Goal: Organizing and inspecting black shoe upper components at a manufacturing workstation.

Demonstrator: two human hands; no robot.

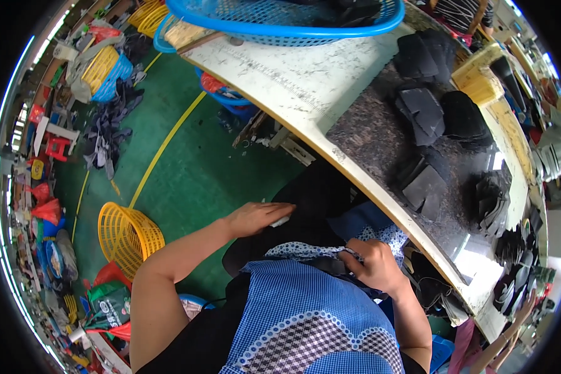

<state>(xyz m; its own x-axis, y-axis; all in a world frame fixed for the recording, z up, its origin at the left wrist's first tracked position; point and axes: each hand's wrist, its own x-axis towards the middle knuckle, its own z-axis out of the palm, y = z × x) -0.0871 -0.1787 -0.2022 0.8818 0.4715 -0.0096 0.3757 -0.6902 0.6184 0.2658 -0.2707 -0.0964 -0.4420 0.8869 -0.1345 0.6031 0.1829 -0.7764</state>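
Observation:
My left hand (262, 218) rests over my dark-clad thigh, its fingers together and bent over a small white scrap (281, 221) that looks like cloth or tissue. Most of that scrap is hidden under the fingers. At my waist, my right hand (375, 265) is closed, thumb against fingers, on the gathered edge of my blue checked apron (287, 287). A patterned, lace-like fold of the apron runs from the right hand toward the left. What lies inside the right fist is partly hidden.
Before me stands a white-edged worktable (274, 81) with a dark stone-patterned part. Stacks of black cut pieces (421, 115) lie on it, and a blue basket (287, 28) sits at its far end. A yellow basket (131, 237) stands on the green floor at left, near bags.

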